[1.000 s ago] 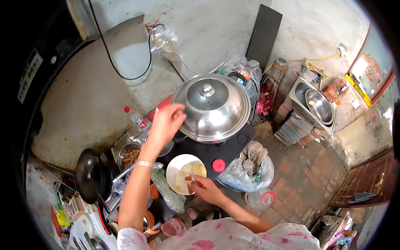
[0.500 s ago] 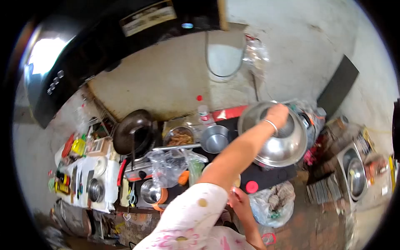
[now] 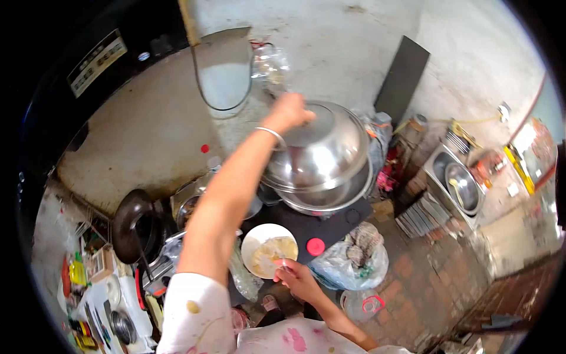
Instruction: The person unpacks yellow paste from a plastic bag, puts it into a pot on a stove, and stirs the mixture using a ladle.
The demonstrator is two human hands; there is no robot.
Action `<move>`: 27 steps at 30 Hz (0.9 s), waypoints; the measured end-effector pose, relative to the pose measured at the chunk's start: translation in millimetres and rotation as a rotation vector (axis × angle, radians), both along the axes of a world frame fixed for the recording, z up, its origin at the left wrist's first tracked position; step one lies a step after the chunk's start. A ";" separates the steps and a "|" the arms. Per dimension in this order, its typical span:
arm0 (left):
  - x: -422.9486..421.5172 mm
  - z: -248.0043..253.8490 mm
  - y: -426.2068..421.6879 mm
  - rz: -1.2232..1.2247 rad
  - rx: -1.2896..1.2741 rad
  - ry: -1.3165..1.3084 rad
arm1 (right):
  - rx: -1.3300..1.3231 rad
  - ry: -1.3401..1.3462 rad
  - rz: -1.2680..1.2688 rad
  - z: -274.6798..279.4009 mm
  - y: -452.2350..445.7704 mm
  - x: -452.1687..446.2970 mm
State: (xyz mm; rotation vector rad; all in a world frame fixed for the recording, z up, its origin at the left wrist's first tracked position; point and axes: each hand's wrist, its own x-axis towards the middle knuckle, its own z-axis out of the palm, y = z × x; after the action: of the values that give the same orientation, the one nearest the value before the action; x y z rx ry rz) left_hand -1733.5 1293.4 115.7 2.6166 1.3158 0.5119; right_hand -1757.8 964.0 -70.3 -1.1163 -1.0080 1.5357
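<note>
My left hand (image 3: 290, 113), with a bangle on its wrist, is closed at the top of a large domed steel lid (image 3: 324, 150). The lid lies off-centre over a wide steel pot (image 3: 354, 192), whose lower right inside shows. Lower down, my right hand (image 3: 298, 280) is closed at the near rim of a white bowl (image 3: 250, 242), thumb towards the inside. Pale yellowish food (image 3: 271, 251) lies in the bowl. Whether the hand also pinches a small utensil is unclear.
A red cap (image 3: 315, 246) lies on the dark counter (image 3: 348, 227). Beside it hangs a plastic bag (image 3: 371, 262). At left are a dark wok (image 3: 127, 227) and my forearm, covering some pans. A steel sink (image 3: 439, 171) with a basin (image 3: 463, 189) stands right.
The view has turned to the right. My left hand has shifted the lid leftwards, uncovering part of the pot. The white bowl, mostly hidden behind my arm before, now shows.
</note>
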 end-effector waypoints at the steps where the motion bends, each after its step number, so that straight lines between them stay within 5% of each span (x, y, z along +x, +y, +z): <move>1: -7.2 7.3 5.6 0.011 0.009 -0.033 | 0.043 -0.007 0.009 -2.7 0.2 -0.3; 12: -187.1 53.1 -11.6 0.232 0.108 -0.090 | -0.053 -0.056 -0.036 2.2 -4.3 -0.7; 19: -393.1 28.5 -43.5 0.501 0.223 -0.021 | -0.042 -0.015 -0.123 10.5 3.2 -4.5; 27: -538.2 -20.0 -84.2 0.858 -0.005 0.112 | -0.030 -0.150 -0.219 22.6 11.8 -18.2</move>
State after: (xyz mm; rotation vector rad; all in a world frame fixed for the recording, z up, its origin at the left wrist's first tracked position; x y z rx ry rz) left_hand -2271.7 1209.2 95.8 1.9751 2.4456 0.4509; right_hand -1776.0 975.8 -47.8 -1.3328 -0.9303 1.3110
